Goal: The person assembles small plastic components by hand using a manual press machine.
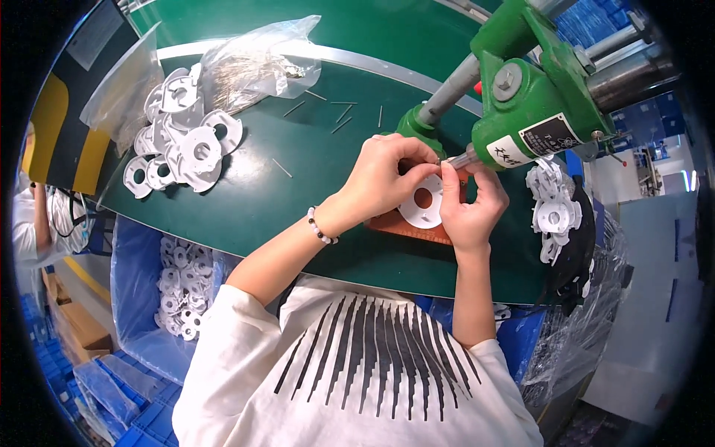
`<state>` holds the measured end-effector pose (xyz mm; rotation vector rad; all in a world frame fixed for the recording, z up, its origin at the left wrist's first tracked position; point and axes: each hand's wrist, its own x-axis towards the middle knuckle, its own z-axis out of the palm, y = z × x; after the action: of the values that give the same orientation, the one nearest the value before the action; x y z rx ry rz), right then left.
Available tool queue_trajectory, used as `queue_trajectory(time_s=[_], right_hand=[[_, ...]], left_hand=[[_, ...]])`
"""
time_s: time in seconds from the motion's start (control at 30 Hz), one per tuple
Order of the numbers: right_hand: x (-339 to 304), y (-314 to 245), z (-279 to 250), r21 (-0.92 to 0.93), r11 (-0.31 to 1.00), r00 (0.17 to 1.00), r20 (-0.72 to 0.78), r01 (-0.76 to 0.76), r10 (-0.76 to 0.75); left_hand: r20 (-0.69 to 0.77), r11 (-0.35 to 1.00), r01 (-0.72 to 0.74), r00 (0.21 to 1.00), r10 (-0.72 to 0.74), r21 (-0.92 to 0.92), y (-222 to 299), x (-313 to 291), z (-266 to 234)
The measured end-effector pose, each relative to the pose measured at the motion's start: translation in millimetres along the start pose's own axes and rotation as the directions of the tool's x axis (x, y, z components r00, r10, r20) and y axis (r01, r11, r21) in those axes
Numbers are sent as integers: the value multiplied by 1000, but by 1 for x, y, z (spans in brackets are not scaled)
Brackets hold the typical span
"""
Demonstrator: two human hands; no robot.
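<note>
While the left hand brings thumb and fingertips together at the upper edge of a white disc, the right hand curls at its right side, thumb raised beside a bent forefinger; whether either grips the disc or something small, I cannot tell. The disc, holed in the middle, lies on an orange block on the green bench, beside a green press. Left of the hands, thin pins lie scattered near a clear bag of more. Farther left sits a heap of white parts; a similar cluster lies right of the right hand.
</note>
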<state>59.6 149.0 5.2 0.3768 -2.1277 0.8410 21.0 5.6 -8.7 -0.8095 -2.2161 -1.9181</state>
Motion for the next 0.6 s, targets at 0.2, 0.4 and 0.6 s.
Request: queue_trajectory(time_s=[0.2,0.4,0.6], right_hand=[[-16,-1,-13,60,980,981,36,-191,189],[-52,-3,-29,55,972,973,-15,-229,230],[-89,12,-24,101,954,959,27,-284,282]], left_hand=[[-44,1000,7,999,-8,-27,-3,-1,3],[12,985,-99,995,99,143,-4,-2,0],[13,975,-125,992,125,184,-4,1,3]])
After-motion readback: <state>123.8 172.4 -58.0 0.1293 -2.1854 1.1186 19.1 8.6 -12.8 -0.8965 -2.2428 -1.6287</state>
